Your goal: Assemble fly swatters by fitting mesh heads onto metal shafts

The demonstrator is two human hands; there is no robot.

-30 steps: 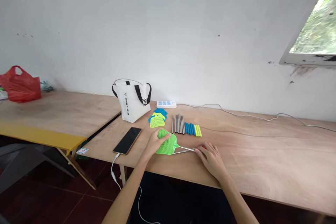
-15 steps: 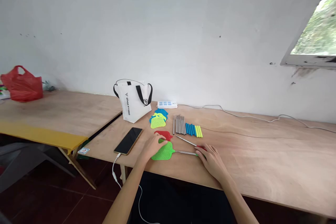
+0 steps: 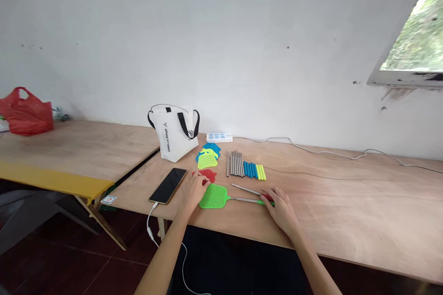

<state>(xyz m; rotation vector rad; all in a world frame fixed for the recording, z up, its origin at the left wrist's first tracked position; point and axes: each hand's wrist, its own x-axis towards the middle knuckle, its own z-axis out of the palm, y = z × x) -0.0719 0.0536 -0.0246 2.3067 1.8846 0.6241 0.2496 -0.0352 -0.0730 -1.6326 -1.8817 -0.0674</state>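
My left hand (image 3: 194,191) has its fingers closed on the red mesh fly swatter head (image 3: 209,174), which lies partly under them. Just in front lies a green fly swatter (image 3: 213,196), its metal rod and green handle pointing right. My right hand (image 3: 279,206) is closed around the red handle (image 3: 266,197) of a metal rod (image 3: 244,188), with the green handle's end close under its fingers. Behind the hands, metal rods (image 3: 235,164), blue handles (image 3: 250,170) and yellow handles (image 3: 260,172) lie in a row, and yellow and blue swatter heads (image 3: 207,161) are stacked.
A phone (image 3: 168,185) with a white cable lies left of my left hand. Behind it stands a white bag (image 3: 175,136) with black straps. A power strip (image 3: 219,137) sits by the wall, its cord running right. A red plastic bag (image 3: 29,115) stands on the neighbouring table.
My left hand has moved left, and the red swatter head has slid left with it, away from the rod tip. My right hand has shifted slightly right, showing more of the green handle.
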